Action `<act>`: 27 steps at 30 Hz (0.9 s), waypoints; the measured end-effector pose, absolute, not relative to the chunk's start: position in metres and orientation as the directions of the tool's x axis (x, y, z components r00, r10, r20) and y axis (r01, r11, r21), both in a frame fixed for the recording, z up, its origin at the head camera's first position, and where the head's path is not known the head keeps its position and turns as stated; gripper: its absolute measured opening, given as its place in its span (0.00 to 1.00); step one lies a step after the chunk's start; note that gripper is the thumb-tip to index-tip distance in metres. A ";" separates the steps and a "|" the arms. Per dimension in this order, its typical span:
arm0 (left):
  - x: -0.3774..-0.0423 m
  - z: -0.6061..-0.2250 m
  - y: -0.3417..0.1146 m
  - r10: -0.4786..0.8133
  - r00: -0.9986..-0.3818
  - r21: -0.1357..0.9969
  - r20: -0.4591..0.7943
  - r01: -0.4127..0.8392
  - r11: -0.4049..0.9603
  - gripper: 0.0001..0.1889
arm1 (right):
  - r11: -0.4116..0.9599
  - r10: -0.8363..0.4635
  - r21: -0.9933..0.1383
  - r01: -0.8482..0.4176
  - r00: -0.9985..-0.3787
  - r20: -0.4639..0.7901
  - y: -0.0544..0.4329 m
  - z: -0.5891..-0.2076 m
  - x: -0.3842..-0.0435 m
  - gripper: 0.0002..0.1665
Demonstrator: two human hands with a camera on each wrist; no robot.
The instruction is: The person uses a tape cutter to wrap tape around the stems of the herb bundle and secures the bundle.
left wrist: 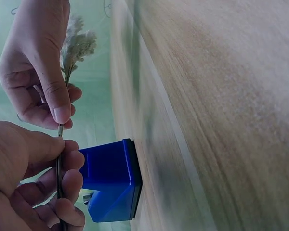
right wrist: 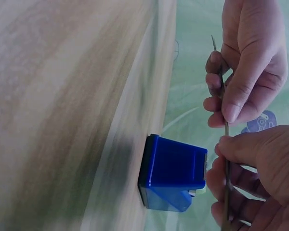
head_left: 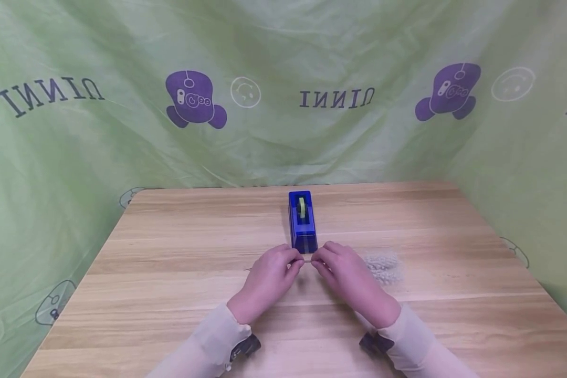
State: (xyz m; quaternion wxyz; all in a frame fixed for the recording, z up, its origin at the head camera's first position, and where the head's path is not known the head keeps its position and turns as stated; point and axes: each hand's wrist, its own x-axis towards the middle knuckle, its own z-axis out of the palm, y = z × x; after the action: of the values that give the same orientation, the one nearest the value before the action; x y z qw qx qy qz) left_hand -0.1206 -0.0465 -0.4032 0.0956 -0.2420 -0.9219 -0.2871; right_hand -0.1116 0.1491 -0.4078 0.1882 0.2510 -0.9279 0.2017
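A thin bunch of dried flowers with pale, fluffy heads (head_left: 382,269) is held level above the table by both hands. My left hand (head_left: 273,273) pinches the dark stems between thumb and fingers, and the stem tips stick out to its left. Close beside it, my right hand (head_left: 349,275) pinches the same stems nearer the heads. A short piece of stem (left wrist: 60,129) shows in the small gap between the thumbs. Just beyond the fingertips stands a blue tape dispenser (head_left: 304,226) with a roll of tape (head_left: 302,208) in it. Whether tape is on the stems I cannot tell.
The wooden table (head_left: 179,241) reaches back to a green printed curtain (head_left: 283,142), which hangs behind it and at both sides. A dark wrist camera (head_left: 245,346) sits under the left sleeve, and another wrist camera (head_left: 376,342) under the right.
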 end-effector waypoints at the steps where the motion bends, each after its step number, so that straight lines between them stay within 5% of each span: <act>1: -0.121 -0.404 -0.046 0.390 -0.865 0.485 0.317 0.501 0.717 0.04 | 0.792 -0.393 -0.277 -0.544 -0.802 0.450 0.149 -0.408 -0.112 0.05; 27: -0.126 -0.405 -0.046 0.381 -0.874 0.526 0.303 0.486 0.697 0.02 | 0.792 -0.405 -0.275 -0.545 -0.806 0.432 0.150 -0.410 -0.115 0.03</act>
State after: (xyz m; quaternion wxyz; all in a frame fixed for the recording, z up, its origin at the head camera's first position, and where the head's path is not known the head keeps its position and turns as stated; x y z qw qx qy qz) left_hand -0.1256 -0.0460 -0.4054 0.0854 -0.2363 -0.9173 -0.3090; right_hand -0.1152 0.1500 -0.4096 0.1782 0.2554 -0.9297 0.1967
